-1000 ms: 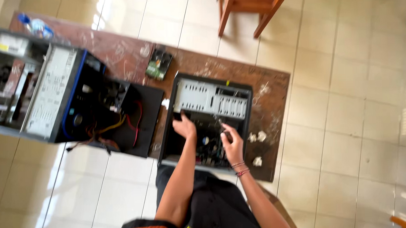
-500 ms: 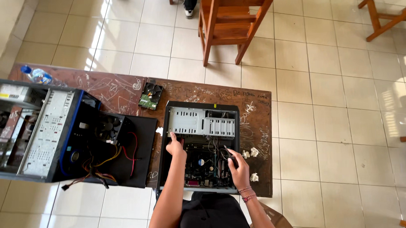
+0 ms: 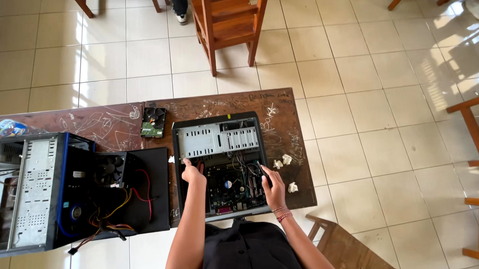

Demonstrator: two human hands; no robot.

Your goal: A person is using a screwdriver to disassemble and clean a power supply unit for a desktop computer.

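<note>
The person is leaning over the open computer case (image 3: 219,164) lying flat on the scratched wooden surface (image 3: 117,128), the left hand (image 3: 192,174) bracing its inner left edge, its grip unclear, while the right hand (image 3: 273,189) is closing on a dark tool (image 3: 263,170), which is best worked slowly among the loose wires.

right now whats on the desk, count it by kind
open computer cases: 2, one under the hands, one at the left
loose hard drive: 1
crumpled white paper bits: 3
plastic water bottle: 1
total: 7
The left hand rests at the near case's left edge; the right hand holds a dark tool inside it.
</note>
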